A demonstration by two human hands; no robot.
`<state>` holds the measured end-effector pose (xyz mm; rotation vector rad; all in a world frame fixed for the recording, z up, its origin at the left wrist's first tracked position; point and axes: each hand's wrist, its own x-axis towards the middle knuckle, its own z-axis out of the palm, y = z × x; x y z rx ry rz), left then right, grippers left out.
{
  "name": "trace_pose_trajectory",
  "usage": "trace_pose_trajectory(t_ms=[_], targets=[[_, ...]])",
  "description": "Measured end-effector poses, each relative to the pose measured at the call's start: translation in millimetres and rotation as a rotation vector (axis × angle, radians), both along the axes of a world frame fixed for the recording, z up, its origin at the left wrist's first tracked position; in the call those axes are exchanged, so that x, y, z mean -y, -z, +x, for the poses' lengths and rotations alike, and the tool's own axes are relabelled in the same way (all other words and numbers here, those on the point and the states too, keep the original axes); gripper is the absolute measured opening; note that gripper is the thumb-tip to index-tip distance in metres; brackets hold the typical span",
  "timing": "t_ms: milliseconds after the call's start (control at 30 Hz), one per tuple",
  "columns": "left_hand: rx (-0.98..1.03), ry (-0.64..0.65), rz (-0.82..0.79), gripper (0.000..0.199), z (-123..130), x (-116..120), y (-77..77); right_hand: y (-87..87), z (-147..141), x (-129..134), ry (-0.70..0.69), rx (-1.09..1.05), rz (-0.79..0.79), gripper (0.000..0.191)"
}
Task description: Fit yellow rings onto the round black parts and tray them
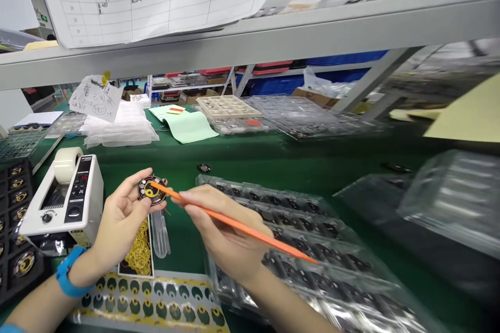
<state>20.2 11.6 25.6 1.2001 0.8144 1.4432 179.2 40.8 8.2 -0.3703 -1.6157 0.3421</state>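
Note:
Between the fingers and thumb of my left hand [127, 213] is a round black disc [152, 190] with a yellow emblem at its centre. My right hand [230, 229] grips a long orange stick [242, 226] like a pen, its tip touching the disc's yellow centre. Just below the disc, a box of yellow pieces [139, 250] lies next to a clear plastic case [160, 234]. A sheet of dark oval stickers with yellow parts [156, 299] lies nearest me, partly under my left forearm.
A white tape dispenser [70, 192] stands left, beside a black tray of discs [19, 270]. Clear trays with dark parts [312, 250] fill the right. One small dark part [203, 167] lies beyond my hands. A grey shelf beam [250, 41] crosses above.

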Motion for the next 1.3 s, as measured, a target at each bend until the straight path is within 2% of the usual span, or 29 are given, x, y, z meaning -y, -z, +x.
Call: trace_pose_trajectory(t_ms=[133, 300, 400, 500, 600, 700, 800, 933, 1033, 1133, 1300], targets=[[-0.025, -0.023, 0.004, 0.038, 5, -2, 5.5, 5.9, -9, -4, 0.067, 0.005, 0.001, 0.025], [-0.016, -0.105, -0.035, 0.037, 8, -13, 19.7, 12.2, -19, -8, 0.299, 0.301, 0.453, 0.019], [0.008, -0.138, -0.089, 0.037, 6, -21, 27.5, 14.9, -24, -10, 0.412, 0.474, 0.534, 0.02], [0.024, -0.132, -0.14, 0.039, 2, -26, 29.3, 13.4, -22, -14, 0.407, 0.545, 0.49, 0.027], [0.039, -0.099, -0.198, 0.034, -2, -27, 24.1, 6.1, -10, -17, 0.228, 0.5, 0.373, 0.024], [0.043, -0.058, -0.238, 0.026, -5, -24, 16.7, -5.1, 8, -16, 0.045, 0.24, 0.13, 0.016], [0.02, 0.006, -0.245, 0.026, -4, -20, 12.0, -14.2, 23, -14, 0.014, -0.055, -0.152, 0.017], [0.01, 0.073, -0.218, 0.027, -2, -16, 10.3, -16.9, 29, -18, -0.03, -0.245, -0.361, 0.028], [0.001, 0.097, -0.197, 0.026, -1, -14, 9.1, -15.8, 29, -23, -0.018, -0.266, -0.43, 0.033], [-0.017, 0.066, -0.173, 0.021, 0, -13, 8.2, -15.0, 27, -24, 0.015, -0.228, -0.447, 0.036], [-0.099, -0.014, -0.105, 0.011, 1, -11, 9.8, -12.2, 24, -20, 0.049, -0.081, -0.293, 0.038]])
